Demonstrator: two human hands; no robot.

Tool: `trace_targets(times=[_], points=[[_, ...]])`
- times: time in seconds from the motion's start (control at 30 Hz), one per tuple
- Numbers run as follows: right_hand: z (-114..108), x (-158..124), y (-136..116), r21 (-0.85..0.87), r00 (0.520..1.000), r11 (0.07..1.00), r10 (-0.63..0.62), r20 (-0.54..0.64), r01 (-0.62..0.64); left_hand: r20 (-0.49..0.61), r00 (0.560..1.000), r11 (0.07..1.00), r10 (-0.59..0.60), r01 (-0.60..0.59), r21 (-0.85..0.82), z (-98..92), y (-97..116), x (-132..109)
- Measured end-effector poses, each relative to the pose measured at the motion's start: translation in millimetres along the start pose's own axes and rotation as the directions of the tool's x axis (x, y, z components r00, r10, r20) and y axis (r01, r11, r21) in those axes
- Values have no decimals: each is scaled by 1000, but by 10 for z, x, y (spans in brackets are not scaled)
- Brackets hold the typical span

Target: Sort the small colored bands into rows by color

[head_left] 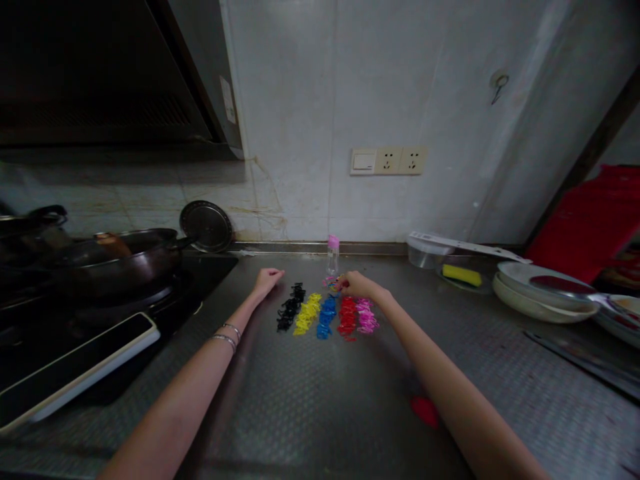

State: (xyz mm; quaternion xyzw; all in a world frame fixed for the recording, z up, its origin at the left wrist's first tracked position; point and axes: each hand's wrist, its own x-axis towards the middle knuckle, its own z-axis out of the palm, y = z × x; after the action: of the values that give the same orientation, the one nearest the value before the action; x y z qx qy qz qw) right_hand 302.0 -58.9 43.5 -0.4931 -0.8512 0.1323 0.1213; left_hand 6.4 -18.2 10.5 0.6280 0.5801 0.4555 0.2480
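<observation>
Five rows of small, thin coloured pieces, which look like little elastic bands, lie on the metal counter: black [291, 308], yellow [307, 314], blue [327, 317], red [347, 316] and pink [367, 315]. Behind them is a small mixed-colour heap [330, 283], partly covered by my right hand [357, 285]. That hand's fingers point down and are pinched at the heap; what they grip is too small to make out. My left hand [267, 281] rests on the counter left of the black row, fingers curled together with nothing visible in them. A clear bottle with a pink cap [333, 253] stands behind the heap.
At left are a stove with a pan [120, 260] and a long white-edged device [80, 370]. Right are a plastic container [425, 253], a yellow sponge [461, 275], stacked bowls [540, 303] and a knife-like blade [585, 360]. A red object [425, 410] lies beside my right forearm.
</observation>
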Motion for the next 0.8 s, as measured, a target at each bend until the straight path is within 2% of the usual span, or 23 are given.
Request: trace_targets(times=[0.43, 0.63, 0.8], points=[[-34, 82, -141, -260, 993, 966, 44, 108, -15, -17, 1000, 1000, 1, -1, 11, 0, -23, 14], [14, 120, -84, -293, 987, 956, 64, 144, -19, -3, 1000, 999, -16, 17, 30, -6, -39, 21], [69, 134, -82, -203, 996, 979, 3, 87, 15, -4, 999, 999, -47, 47, 10, -17, 13, -19]])
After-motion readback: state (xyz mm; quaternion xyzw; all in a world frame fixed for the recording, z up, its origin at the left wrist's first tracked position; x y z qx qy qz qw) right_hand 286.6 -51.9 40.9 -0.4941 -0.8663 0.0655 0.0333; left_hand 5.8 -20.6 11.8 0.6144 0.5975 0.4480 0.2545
